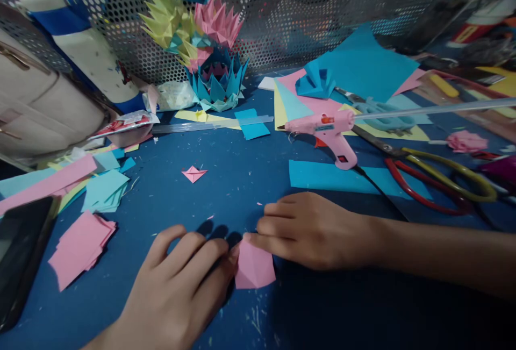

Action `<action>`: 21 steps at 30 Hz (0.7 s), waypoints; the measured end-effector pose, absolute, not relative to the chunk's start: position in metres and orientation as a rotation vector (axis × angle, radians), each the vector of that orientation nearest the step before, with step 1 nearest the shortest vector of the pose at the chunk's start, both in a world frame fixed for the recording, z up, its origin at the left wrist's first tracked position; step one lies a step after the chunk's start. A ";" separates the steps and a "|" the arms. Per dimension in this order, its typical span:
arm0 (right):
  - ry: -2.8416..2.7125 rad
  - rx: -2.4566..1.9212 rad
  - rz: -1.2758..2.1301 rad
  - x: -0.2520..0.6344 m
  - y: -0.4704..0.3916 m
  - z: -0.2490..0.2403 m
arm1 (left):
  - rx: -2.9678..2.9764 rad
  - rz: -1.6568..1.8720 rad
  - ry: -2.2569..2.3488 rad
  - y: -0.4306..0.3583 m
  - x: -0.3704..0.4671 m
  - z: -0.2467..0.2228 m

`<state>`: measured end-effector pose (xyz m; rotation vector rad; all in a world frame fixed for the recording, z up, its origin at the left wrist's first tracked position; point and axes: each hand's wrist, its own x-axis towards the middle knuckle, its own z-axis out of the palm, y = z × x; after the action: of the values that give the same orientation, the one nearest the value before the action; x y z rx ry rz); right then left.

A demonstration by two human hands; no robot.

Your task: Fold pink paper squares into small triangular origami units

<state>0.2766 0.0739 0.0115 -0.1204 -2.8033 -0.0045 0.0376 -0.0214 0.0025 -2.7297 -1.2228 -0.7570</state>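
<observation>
A small pink paper square (255,267) with crease lines lies on the blue table between my hands. My left hand (183,280) has its thumb and fingertips closed at the paper's left edge. From the right, my right hand (308,231) is curled, with its thumb at the paper's upper edge. A folded pink paper piece (194,173) rests on the table beyond my hands. At the left lie a stack of pink paper squares (81,248) and a stack of light blue squares (105,190).
A pink glue gun (328,132) sits behind my right hand, its black cord trailing forward. Scissors with red and yellow handles (433,175) lie right, near a blue paper strip (342,176). Folded paper flowers (217,81) stand at the back. A phone (24,256) is at the left edge.
</observation>
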 end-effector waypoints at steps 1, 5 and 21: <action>-2.811 -0.122 -0.019 0.277 0.073 0.013 | -2.727 -0.758 -1.216 -0.022 0.037 0.003; -2.849 -0.120 -0.045 0.275 0.072 0.016 | -2.781 -0.833 -1.275 -0.014 0.036 0.006; -2.786 -0.162 -0.114 0.273 0.068 0.005 | -2.871 -0.682 -1.815 0.000 0.052 0.013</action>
<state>0.2733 0.0681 0.0048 -0.1615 -2.7856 -0.1136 0.0522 0.0000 0.0129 -2.8713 -1.8153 -0.6824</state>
